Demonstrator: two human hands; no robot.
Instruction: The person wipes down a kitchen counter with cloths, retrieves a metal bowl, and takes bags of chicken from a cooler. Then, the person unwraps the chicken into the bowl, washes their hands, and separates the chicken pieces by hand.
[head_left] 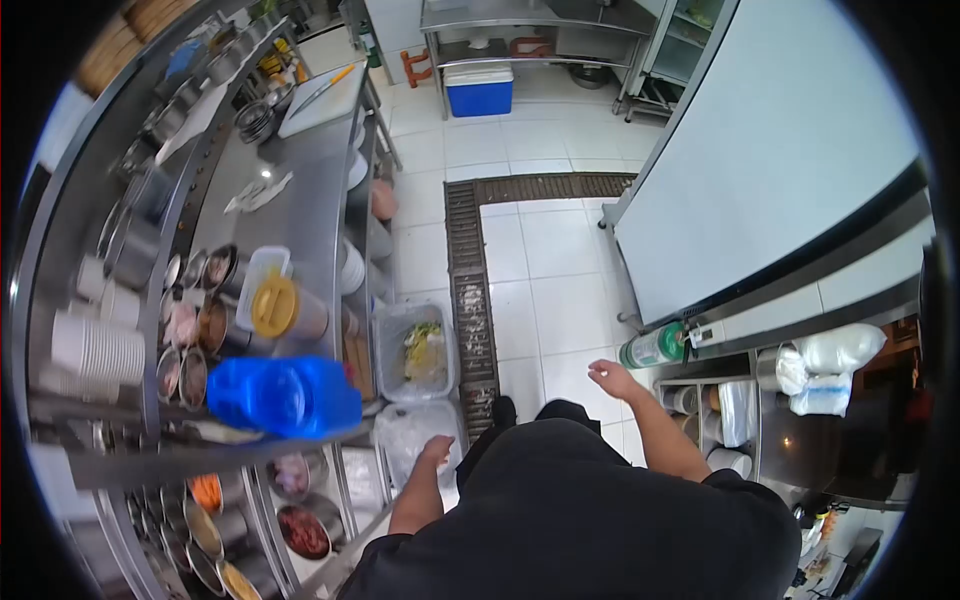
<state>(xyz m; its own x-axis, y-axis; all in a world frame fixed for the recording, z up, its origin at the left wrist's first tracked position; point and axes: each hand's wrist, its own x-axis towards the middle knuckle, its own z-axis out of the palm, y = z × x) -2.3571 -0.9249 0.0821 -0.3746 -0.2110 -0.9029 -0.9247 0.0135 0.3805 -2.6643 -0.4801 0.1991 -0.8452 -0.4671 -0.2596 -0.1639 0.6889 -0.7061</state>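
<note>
My left hand (437,450) hangs low at my left side, its fingers loose and holding nothing that I can see. It is nearest to a clear plastic bin (392,418) with whitish plastic inside. Beyond that stands another clear bin (384,330) with yellow and green scraps in it. My right hand (612,380) is held out over the white tiled floor, fingers slightly bent and apart, with nothing in it. Close to it, a green and white cylinder (655,346) lies beside the large white appliance.
Along the left runs a steel counter (290,190) with a blue plastic container (285,397), a yellow-lidded jar (275,306) and a knife on a cutting board (325,100). A floor drain grate (467,270) crosses the aisle. A blue cooler (480,97) sits ahead; a white appliance (770,170) flanks the right.
</note>
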